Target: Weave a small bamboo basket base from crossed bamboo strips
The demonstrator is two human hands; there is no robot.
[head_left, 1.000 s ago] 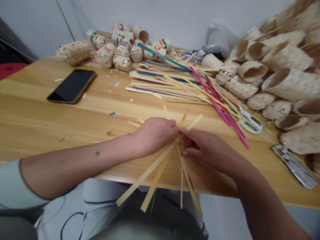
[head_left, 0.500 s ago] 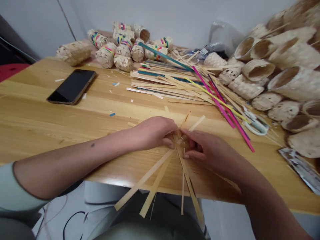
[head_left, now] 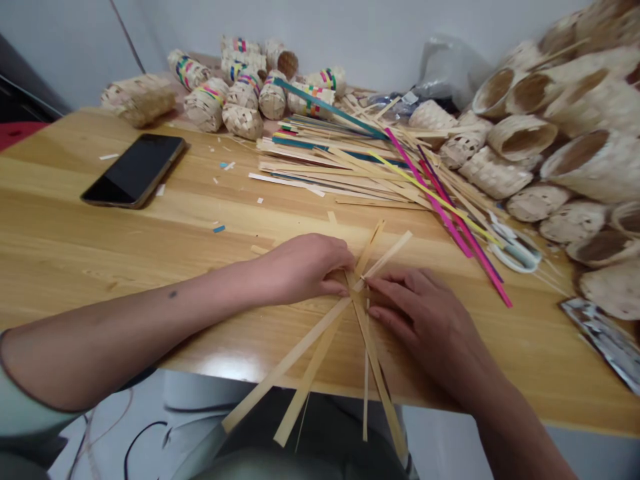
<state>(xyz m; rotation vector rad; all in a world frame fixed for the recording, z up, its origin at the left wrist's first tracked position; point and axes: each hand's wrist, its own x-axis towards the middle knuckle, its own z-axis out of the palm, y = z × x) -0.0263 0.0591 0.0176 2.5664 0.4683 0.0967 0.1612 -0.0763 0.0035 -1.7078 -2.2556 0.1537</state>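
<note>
Pale bamboo strips (head_left: 311, 355) cross in a star shape near the table's front edge, several ends hanging over it. My left hand (head_left: 313, 267) pinches them at the left of the crossing, thumb below the fingers. My right hand (head_left: 425, 310) is at the right side of the crossing, its bent index finger and thumb on the strips; the fingertips' exact grip is partly hidden. A thin strip (head_left: 366, 393) runs down from between my hands. Other strip ends (head_left: 393, 253) point away from me, past the fingers.
A phone (head_left: 135, 170) lies at the left. Loose bamboo and coloured strips (head_left: 345, 160) are piled at the back middle, near white-handled scissors (head_left: 517, 253). Small woven baskets (head_left: 205, 105) stand behind; larger ones (head_left: 523, 137) are stacked at right, above a silvery packet (head_left: 600, 343).
My right hand has shifted slightly right and its fingers have loosened from the crossing, showing more of the strips there. My left hand keeps its hold. The view has moved slightly.
</note>
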